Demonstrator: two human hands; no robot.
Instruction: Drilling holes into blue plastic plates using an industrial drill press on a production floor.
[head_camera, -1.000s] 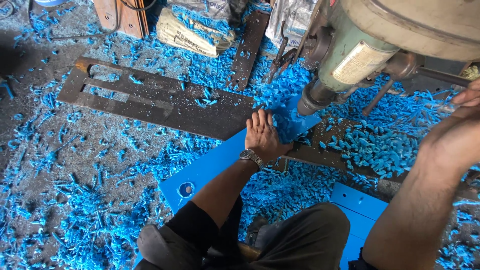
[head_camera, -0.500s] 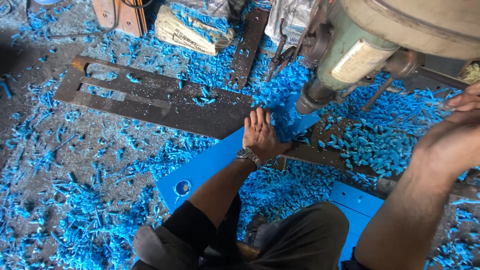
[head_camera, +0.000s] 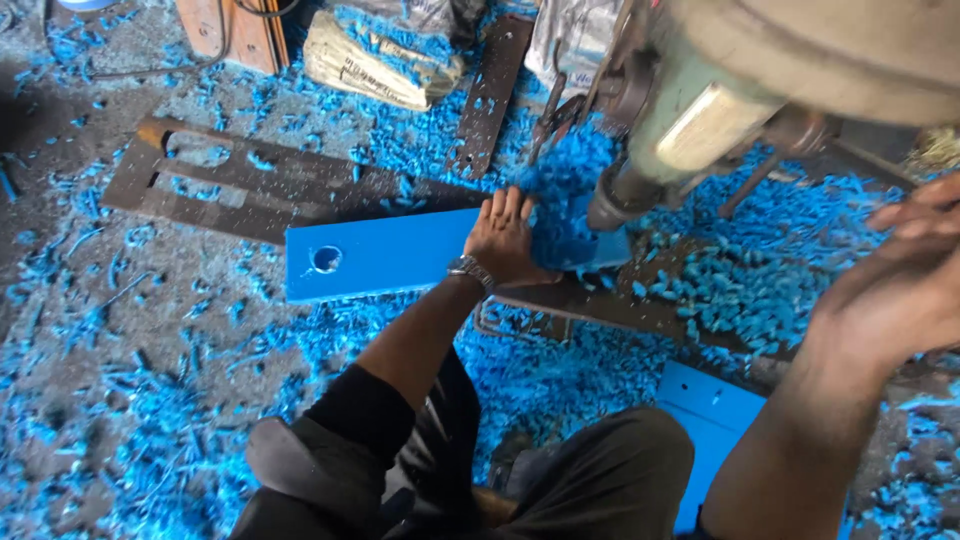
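Observation:
My left hand (head_camera: 505, 240), with a wristwatch (head_camera: 470, 270) on it, presses flat on a long blue plate (head_camera: 380, 255) that lies across the floor. The plate has a round hole (head_camera: 327, 258) near its left end, and its right end sits under the drill chuck (head_camera: 610, 205) of a green drill press (head_camera: 720, 100). A heap of blue shavings (head_camera: 560, 215) covers the plate beside my fingers. My right hand (head_camera: 900, 285) is raised at the right edge, blurred with curled fingers. What it holds is not visible.
A dark slotted steel plate (head_camera: 250, 185) lies behind the blue plate, with a steel bar (head_camera: 490, 90) farther back. A second blue plate (head_camera: 710, 410) rests by my right knee. Blue shavings (head_camera: 740, 290) litter the floor. Wooden pieces (head_camera: 235, 30) and a folded sack (head_camera: 380, 65) lie at the top.
The blue plate has swung from a diagonal to nearly level, and its holed end now lies farther left. My left hand moved with it. My right hand stays raised.

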